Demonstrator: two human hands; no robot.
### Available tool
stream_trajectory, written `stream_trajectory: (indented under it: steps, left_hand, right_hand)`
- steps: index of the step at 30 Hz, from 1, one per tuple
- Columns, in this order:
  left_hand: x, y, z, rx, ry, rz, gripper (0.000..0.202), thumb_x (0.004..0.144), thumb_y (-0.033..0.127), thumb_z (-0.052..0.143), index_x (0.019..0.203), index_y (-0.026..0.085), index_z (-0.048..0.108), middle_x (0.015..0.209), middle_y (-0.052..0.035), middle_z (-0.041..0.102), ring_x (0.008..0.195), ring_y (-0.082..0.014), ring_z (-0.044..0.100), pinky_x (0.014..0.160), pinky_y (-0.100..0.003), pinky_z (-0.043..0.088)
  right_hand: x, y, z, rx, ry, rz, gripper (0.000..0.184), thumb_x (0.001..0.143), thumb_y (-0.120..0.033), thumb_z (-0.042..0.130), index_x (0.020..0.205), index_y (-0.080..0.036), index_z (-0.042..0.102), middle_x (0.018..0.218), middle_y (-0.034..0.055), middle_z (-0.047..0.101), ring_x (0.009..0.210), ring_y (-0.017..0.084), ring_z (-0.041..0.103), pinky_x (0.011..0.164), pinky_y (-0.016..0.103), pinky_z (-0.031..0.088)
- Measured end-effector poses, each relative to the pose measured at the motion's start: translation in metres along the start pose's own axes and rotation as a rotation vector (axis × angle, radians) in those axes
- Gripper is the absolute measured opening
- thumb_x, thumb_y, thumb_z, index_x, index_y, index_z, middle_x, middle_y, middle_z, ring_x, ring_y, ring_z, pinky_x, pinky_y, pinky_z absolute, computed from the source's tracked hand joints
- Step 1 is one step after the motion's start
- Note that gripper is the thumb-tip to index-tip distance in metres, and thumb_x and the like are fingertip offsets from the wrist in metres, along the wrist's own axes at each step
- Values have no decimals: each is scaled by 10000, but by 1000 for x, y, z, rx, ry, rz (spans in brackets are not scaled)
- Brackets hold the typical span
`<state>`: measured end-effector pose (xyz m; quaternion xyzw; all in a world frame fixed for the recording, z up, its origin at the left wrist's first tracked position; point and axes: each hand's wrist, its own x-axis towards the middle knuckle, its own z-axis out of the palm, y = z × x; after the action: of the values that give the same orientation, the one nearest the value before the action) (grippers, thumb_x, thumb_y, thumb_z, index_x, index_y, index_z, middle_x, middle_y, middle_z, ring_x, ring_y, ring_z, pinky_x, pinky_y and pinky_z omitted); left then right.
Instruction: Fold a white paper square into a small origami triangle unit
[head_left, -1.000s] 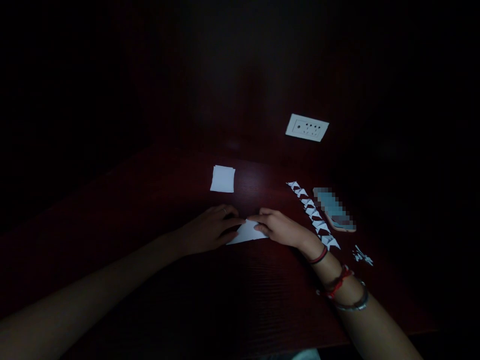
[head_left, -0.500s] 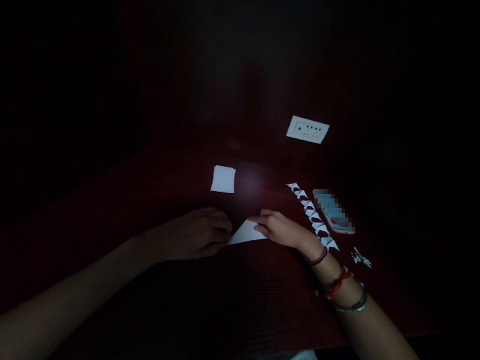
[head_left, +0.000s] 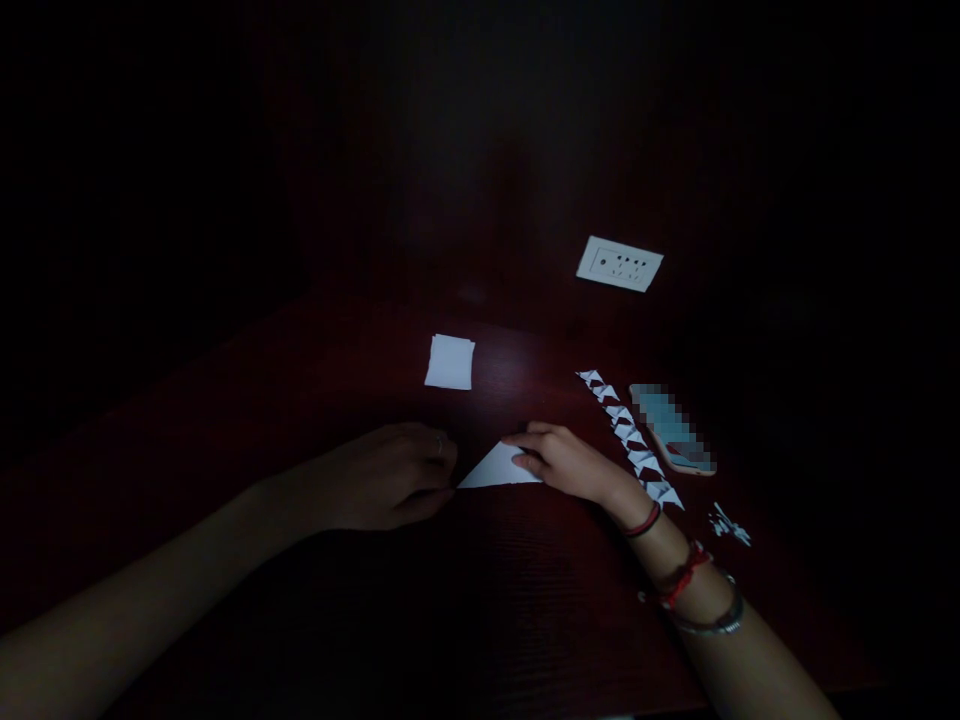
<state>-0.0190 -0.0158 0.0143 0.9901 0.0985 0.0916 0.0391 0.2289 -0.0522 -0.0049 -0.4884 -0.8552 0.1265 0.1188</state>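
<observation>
Folded white paper [head_left: 487, 469] on table [head_left: 480, 590], 5 o'clock from paper stack [head_left: 450, 362]. Right hand [head_left: 561, 460]: thumb, index parted, resting on it. Left hand [head_left: 405, 476] curled at 8 o'clock corner; can't tell if pinching. Likely light, easily creased; hold by edges.

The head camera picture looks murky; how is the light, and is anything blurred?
Head view: dim, with near-black edges; faint glare on the table right of the paper stack; left hand darker than right hand; folded paper bright; phone screen blocky, unreadable.
</observation>
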Motion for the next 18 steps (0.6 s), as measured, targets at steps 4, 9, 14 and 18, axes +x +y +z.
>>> stream_trajectory:
  steps: [4, 9, 14, 18]
  left_hand:
    - [2, -2, 9, 10, 71, -20, 228, 865, 279, 442, 1049, 223, 566, 1000, -24, 569, 918, -170, 514, 821, -313, 394]
    - [5, -7, 21, 36, 78, -80, 296, 872, 378, 428, 1107, 227, 525, 1092, -26, 563, 989, -194, 486, 843, -337, 379]
    - [6, -13, 27, 64, 105, -100, 296, 894, 370, 382, 1107, 224, 527, 1089, -25, 572, 1023, -200, 467, 864, -348, 352]
    - [6, -10, 30, 105, 134, -88, 324, 884, 408, 389, 1158, 272, 498, 1134, -30, 536, 1040, -210, 458, 866, -358, 343]
  right_hand:
    - [-1, -5, 0, 12, 50, 37, 241, 821, -275, 500, 1029, -162, 548, 927, 66, 533, 834, 155, 517, 748, 278, 407]
    - [-1, -12, -1, -54, 111, 144, 239, 774, -388, 546, 829, -155, 548, 848, 45, 506, 720, 137, 507, 668, 270, 412]
    - [3, -13, 2, 69, 140, 155, 181, 738, -308, 607, 819, -151, 569, 835, 37, 519, 744, 125, 509, 676, 244, 405]
    - [6, -14, 5, 184, 159, 220, 235, 705, -214, 635, 924, -145, 582, 771, 22, 559, 680, 110, 519, 626, 223, 399]
